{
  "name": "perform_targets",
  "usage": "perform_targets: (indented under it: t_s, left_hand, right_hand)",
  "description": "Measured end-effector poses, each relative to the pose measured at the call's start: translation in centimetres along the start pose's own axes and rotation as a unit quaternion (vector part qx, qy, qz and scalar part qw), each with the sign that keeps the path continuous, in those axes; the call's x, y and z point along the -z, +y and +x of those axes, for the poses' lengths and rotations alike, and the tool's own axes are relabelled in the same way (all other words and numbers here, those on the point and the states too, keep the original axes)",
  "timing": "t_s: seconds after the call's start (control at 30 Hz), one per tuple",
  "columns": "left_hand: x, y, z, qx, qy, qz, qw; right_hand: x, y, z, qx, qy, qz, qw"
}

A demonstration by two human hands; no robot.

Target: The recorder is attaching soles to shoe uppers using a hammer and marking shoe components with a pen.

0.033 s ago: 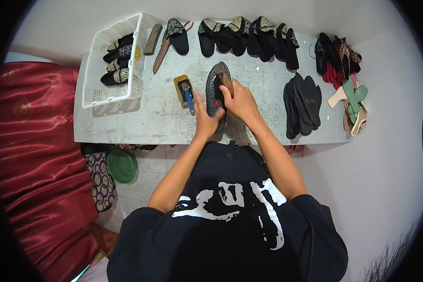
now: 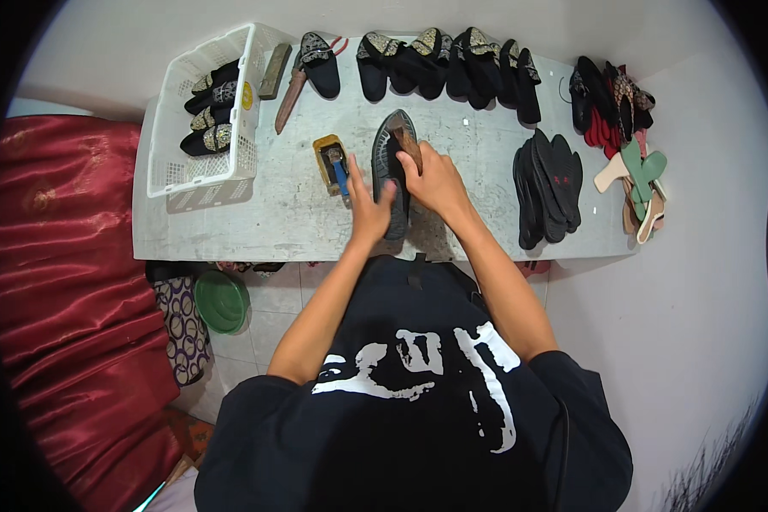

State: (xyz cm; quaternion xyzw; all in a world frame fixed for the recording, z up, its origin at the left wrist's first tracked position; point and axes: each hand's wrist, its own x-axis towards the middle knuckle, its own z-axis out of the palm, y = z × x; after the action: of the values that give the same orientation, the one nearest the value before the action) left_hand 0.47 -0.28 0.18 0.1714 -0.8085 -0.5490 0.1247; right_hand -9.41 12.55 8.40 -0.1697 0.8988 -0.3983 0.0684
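Note:
A black shoe sole (image 2: pixel 388 200) with a ridged edge lies lengthwise in front of me on the table. My right hand (image 2: pixel 435 179) is closed around a tool with a brown wooden handle (image 2: pixel 408 149), held over the sole's upper right side; its working end is hard to make out. Beside the sole's left edge is my left hand (image 2: pixel 369 213), fingers spread, its thumb over the sole. Left of that hand, a yellow-rimmed glue container (image 2: pixel 326 149) has a blue-handled brush (image 2: pixel 340 175) in it.
A white plastic basket (image 2: pixel 164 171) with patterned shoes stands at the left. A sheathed knife (image 2: pixel 290 102), a block (image 2: pixel 274 72) and several black shoes (image 2: pixel 431 72) line the back. Black soles (image 2: pixel 550 192) stand right, with green and beige pieces (image 2: pixel 636 179) beyond.
My left hand has shifted slightly left, its thumb lifting off the sole's red mark area. The right hand keeps its grip on the tool in nearly the same place.

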Motion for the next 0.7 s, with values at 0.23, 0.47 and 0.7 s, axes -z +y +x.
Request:
perform_targets:
  t_s: [0.23, 0.47, 0.7]
  left_hand:
    - [-0.3, 1.8, 7.4, -0.082, -0.033, 0.033, 0.996]
    - [-1.1, 2.5, 7.0, -0.105, 0.019, 0.026, 0.994]
    - [-1.4, 1.8, 7.1, -0.107, 0.024, 0.006, 0.994]
  right_hand:
    - [2.1, -1.1, 0.8, -0.024, -0.050, 0.048, 0.997]
    - [1.7, -0.3, 1.9, -0.037, 0.019, 0.039, 0.998]
    - [2.1, -1.8, 1.2, -0.067, 0.000, 0.033, 0.997]
